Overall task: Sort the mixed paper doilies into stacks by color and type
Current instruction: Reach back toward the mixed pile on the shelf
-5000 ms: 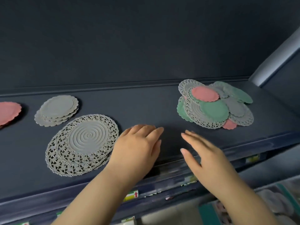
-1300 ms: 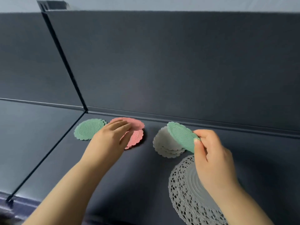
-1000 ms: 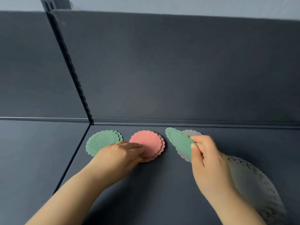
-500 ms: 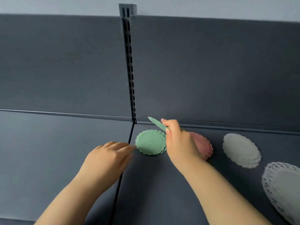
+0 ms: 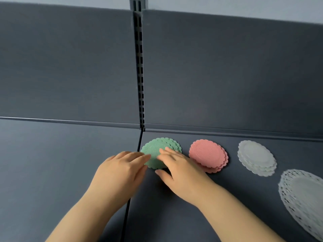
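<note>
The stack of mint-green scalloped ribbed paper doilies (image 5: 162, 145) lay flat on the dark grey metal shelf (image 5: 192, 217), just right of the black seam (image 5: 140, 139) between shelf panels. The left hand (image 5: 120, 172) came in from eight o'clock, fingers straight and holding nothing, tips touching the stack's rim. The right hand (image 5: 181, 170) came from five o'clock, fingers flat on top, pressing rather than gripping.

The step looked like squaring the green pile. Doing it well likely meant light pressure, the left fingertips nudging the scallops into line while the right palm pinned the sheets (thin paper probably slides easily). At three o'clock sat the pink scalloped paper stack (image 5: 207, 154), near but apart, then the small white scalloped stack (image 5: 255, 157) and the large white lace doilies (image 5: 304, 196). Both hands should lift straight up.
</note>
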Action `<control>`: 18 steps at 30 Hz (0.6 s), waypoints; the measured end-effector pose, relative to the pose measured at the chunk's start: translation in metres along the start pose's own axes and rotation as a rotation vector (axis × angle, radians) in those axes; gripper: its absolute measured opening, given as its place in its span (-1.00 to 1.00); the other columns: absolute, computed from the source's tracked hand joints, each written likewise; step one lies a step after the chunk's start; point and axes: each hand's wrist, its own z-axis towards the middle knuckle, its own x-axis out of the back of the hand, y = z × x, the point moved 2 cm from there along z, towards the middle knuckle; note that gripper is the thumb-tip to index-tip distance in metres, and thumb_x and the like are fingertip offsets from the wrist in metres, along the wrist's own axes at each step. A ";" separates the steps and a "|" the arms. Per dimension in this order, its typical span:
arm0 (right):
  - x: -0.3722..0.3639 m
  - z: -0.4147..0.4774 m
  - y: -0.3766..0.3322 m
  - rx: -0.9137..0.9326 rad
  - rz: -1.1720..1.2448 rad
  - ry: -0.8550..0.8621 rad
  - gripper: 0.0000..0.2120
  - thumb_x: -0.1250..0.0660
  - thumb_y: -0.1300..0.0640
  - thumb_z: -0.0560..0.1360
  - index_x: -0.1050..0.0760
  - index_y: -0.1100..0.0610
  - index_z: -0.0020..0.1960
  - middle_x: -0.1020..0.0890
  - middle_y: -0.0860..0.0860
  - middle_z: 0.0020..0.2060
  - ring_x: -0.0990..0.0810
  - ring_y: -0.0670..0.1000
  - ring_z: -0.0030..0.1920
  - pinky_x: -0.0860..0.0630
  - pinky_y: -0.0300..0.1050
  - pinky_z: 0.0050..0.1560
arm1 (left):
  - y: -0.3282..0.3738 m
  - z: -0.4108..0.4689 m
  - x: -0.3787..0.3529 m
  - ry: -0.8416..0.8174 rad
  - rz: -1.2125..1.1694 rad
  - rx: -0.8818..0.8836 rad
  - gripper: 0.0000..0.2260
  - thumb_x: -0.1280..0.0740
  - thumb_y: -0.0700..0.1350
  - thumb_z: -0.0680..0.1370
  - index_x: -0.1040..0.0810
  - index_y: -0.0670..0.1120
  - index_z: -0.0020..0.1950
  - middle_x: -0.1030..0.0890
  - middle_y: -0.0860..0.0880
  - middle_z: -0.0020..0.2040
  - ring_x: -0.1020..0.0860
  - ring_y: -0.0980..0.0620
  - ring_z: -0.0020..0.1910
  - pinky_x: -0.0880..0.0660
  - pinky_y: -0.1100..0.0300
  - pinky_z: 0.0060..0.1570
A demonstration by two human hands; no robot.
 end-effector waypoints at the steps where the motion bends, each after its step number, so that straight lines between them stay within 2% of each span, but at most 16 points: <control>1: 0.003 -0.005 0.002 -0.013 0.012 0.023 -0.61 -0.12 -0.10 0.55 -0.28 -0.02 0.34 -0.22 -0.09 0.45 -0.06 -0.15 0.45 -0.02 -0.25 0.37 | 0.004 0.002 0.000 0.000 0.002 -0.013 -0.75 -0.30 -0.06 0.44 -0.66 -0.01 0.06 -0.67 0.06 -0.03 -0.65 0.00 -0.10 -0.59 0.10 -0.24; 3: 0.010 -0.017 0.004 -0.042 0.044 0.046 -0.59 -0.12 -0.11 0.54 -0.25 -0.07 0.36 -0.22 -0.12 0.45 -0.06 -0.18 0.44 -0.06 -0.28 0.33 | 0.013 0.002 0.000 0.009 0.009 -0.032 -0.79 -0.35 -0.09 0.46 -0.65 -0.02 0.07 -0.67 0.06 -0.03 -0.65 -0.01 -0.11 -0.59 0.09 -0.24; 5: 0.017 -0.030 0.007 -0.059 0.064 0.052 -0.57 -0.12 -0.12 0.55 -0.22 -0.09 0.39 -0.19 -0.14 0.45 -0.05 -0.20 0.44 0.00 -0.33 0.29 | 0.025 -0.001 0.001 0.010 -0.003 -0.043 -0.78 -0.43 -0.10 0.43 -0.65 -0.02 0.07 -0.67 0.06 -0.04 -0.64 -0.01 -0.11 -0.59 0.09 -0.26; 8: 0.026 -0.051 0.013 -0.063 0.067 0.049 -0.54 -0.10 -0.12 0.55 -0.16 -0.09 0.43 -0.14 -0.17 0.46 0.00 -0.24 0.44 0.08 -0.38 0.29 | 0.048 -0.005 0.001 0.001 -0.019 -0.074 -0.78 -0.45 -0.09 0.41 -0.65 -0.01 0.05 -0.67 0.09 -0.06 -0.64 0.02 -0.12 -0.58 0.12 -0.26; 13: 0.042 -0.099 0.031 -0.084 0.058 0.065 -0.50 -0.07 -0.16 0.55 -0.08 -0.12 0.45 -0.08 -0.23 0.46 0.05 -0.26 0.43 0.07 -0.37 0.28 | 0.099 -0.011 -0.001 0.007 -0.003 -0.101 -0.79 -0.37 -0.04 0.45 -0.65 -0.01 0.05 -0.67 0.09 -0.05 -0.64 0.02 -0.11 -0.58 0.12 -0.24; 16: 0.052 -0.139 0.047 -0.090 0.052 0.087 -0.50 -0.08 -0.15 0.55 -0.09 -0.11 0.45 -0.10 -0.22 0.46 0.04 -0.27 0.43 0.08 -0.40 0.29 | 0.144 -0.019 -0.002 0.009 0.000 -0.128 -0.70 -0.19 0.02 0.48 -0.64 -0.01 0.07 -0.67 0.09 -0.04 -0.64 0.03 -0.09 -0.58 0.13 -0.20; 18: 0.061 -0.171 0.060 -0.097 0.047 0.104 -0.50 -0.09 -0.14 0.55 -0.10 -0.10 0.45 -0.11 -0.23 0.46 0.04 -0.28 0.43 0.12 -0.44 0.26 | 0.178 -0.027 -0.003 0.006 0.002 -0.144 -0.67 -0.16 0.03 0.49 -0.63 -0.01 0.10 -0.67 0.08 -0.02 -0.63 0.03 -0.06 -0.57 0.14 -0.17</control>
